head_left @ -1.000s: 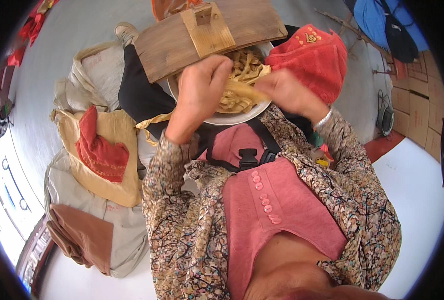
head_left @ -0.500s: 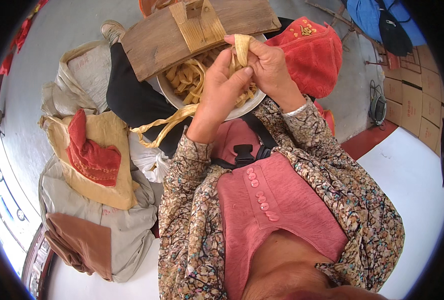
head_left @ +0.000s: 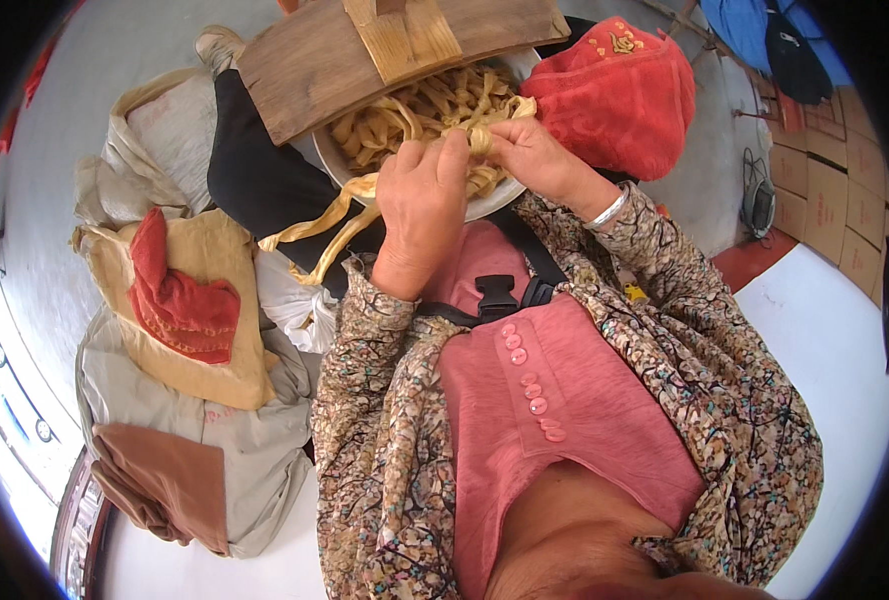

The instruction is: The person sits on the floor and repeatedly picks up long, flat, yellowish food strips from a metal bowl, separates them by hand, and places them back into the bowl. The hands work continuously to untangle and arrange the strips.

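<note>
My left hand (head_left: 421,205) is closed, its thumb and fingers pinching a pale yellow, flat, ribbon-like strip (head_left: 481,140). The strip's long loose ends (head_left: 310,230) trail out leftward from beneath this hand. Opposite, my right hand (head_left: 553,165) pinches the same strip, which looks bunched or looped between the two hands; the exact fold is hidden by the fingers. Both hands are over the near side of a white basin (head_left: 331,165) heaped with similar yellow strips (head_left: 445,95). Across the basin's far side lies a wooden board (head_left: 305,80) with a paler wood block fixed on it.
A red towel-like cloth (head_left: 610,110) sits right of the basin. On the left are pale sacks (head_left: 170,130), a tan cloth (head_left: 180,350), a red cloth (head_left: 190,300) and a white plastic bag (head_left: 295,310). Cardboard boxes (head_left: 825,210) are stacked at the far right.
Both hands have come down nearer to me. The strip that was looped up over my right fingers is now drawn in between both hands, and my right hand has moved slightly right.
</note>
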Motion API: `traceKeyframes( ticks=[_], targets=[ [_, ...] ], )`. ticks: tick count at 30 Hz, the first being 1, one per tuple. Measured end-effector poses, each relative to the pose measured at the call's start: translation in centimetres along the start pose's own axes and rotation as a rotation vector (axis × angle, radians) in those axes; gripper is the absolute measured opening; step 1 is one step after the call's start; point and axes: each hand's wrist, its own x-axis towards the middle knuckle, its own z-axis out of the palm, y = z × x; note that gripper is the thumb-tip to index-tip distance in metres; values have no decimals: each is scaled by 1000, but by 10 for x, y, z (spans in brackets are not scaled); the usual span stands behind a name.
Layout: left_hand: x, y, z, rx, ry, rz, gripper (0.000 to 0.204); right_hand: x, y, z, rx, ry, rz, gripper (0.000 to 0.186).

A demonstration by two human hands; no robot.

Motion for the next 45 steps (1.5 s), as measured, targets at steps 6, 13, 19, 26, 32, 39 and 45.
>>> traceKeyframes(
  ticks=[6, 13, 19, 26, 32, 39, 45],
  targets=[
    [-9, -5, 21, -201, 63, -136, 44, -4, 8, 8, 662, -159, 166, 27],
    [13, 9, -3, -718, -67, -437, 31, 8, -1, 2, -70, 109, -271, 20],
    [26, 5, 1, -319, -183, -460, 25, 13, -22, 9, -847, 200, -715, 17],
    [21, -4, 9, -1054, -82, -902, 24, 10, -28, 22, -721, 259, -787, 12],
    [1, 4, -12, -1483, -145, -1119, 29, 18, -35, 20, 578, 196, -385, 15],
    [-22, -3, -13, -479, -71, -546, 10, 18, -44, -40, -262, 168, -446, 28],
    [-1, -8, -17, -262, -46, -235, 11, 2, -51, -15, -1077, -87, -383, 23]
  ],
)
